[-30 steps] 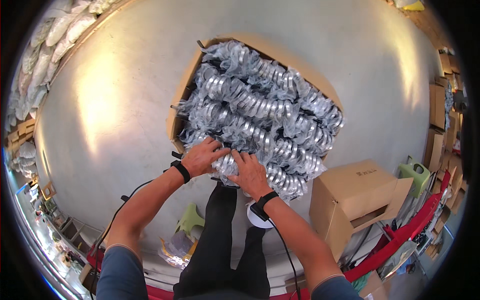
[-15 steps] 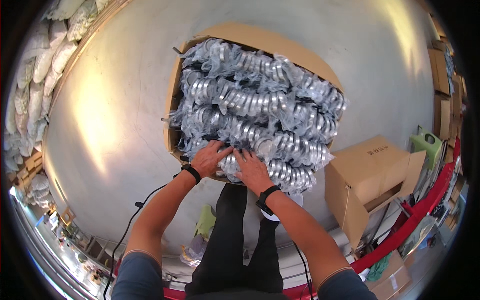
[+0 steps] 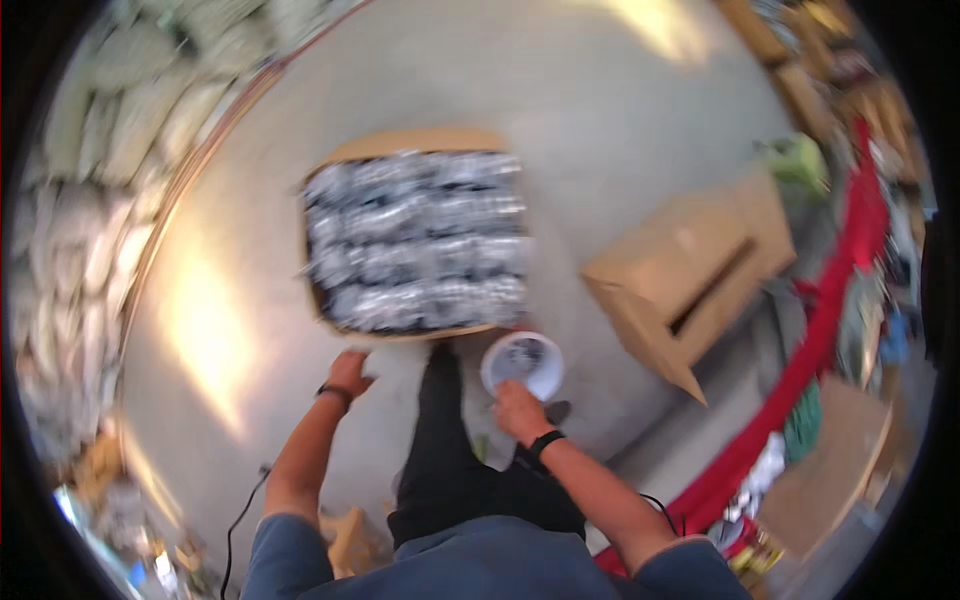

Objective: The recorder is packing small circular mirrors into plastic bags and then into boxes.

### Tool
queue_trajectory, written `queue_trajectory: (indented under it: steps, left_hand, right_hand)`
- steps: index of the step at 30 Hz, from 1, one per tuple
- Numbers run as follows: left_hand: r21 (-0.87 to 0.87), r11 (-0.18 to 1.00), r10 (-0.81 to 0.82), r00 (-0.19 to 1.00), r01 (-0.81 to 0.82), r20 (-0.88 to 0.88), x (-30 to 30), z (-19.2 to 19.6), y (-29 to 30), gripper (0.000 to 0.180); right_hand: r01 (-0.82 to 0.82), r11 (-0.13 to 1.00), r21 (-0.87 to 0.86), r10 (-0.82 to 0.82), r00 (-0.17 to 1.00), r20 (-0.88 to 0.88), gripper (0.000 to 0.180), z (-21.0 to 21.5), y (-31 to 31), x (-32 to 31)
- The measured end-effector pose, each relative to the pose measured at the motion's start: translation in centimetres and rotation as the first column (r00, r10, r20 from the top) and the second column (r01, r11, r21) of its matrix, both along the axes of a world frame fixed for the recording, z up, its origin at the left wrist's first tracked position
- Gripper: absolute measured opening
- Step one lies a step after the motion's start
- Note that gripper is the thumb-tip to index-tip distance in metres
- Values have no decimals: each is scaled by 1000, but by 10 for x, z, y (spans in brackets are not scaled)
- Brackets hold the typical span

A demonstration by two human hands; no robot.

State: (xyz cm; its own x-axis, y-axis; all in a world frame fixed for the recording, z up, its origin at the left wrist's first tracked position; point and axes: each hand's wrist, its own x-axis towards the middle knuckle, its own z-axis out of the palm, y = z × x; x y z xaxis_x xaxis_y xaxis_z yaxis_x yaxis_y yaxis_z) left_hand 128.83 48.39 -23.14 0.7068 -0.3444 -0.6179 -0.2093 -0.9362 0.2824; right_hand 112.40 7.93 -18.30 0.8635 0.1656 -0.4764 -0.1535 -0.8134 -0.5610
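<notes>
My right hand point(image 3: 520, 412) is closed at the near rim of a white bucket point(image 3: 489, 368), to the right of my front leg. Small dark and grey pieces lie inside the bucket; blur hides their kind. My left hand point(image 3: 350, 373) hangs free just below the left front corner of an open cardboard box point(image 3: 420, 143), thumb apart from the fingers, with nothing in it. Rows of shiny silver ring-like parts in clear plastic wrap point(image 3: 420, 255) fill the box.
A second cardboard box point(image 3: 680, 240) with open flaps is at the right. Beyond it are a green stool point(image 3: 798, 163) and a long red cloth point(image 3: 815, 345). Stacked white sacks point(image 3: 100, 230) line the left side. A black cable point(image 3: 240, 520) runs near my left arm.
Both hands have left the wrapped parts and drawn back from the box. My right hand has moved to the bucket. The view has risen, so the box looks smaller.
</notes>
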Motion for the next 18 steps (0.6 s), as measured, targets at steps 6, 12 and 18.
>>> queue_trajectory:
  steps: [6,12,18]
  left_hand:
    - [-49,880,-475,876,472,-89,-135,38,-40,70]
    - [-250,743,-666,721,621,-190,-150,66,-253,44]
    - [-306,437,-850,499,846,167,-166,106,-506,40]
  right_hand:
    - [403,915,22,-404,915,1,25,84,-113,-204]
    - [823,551,-137,-818,565,107,22,160,-213,-436]
    - [992,-106,-62,-971,-90,223,22,182,-152,-569]
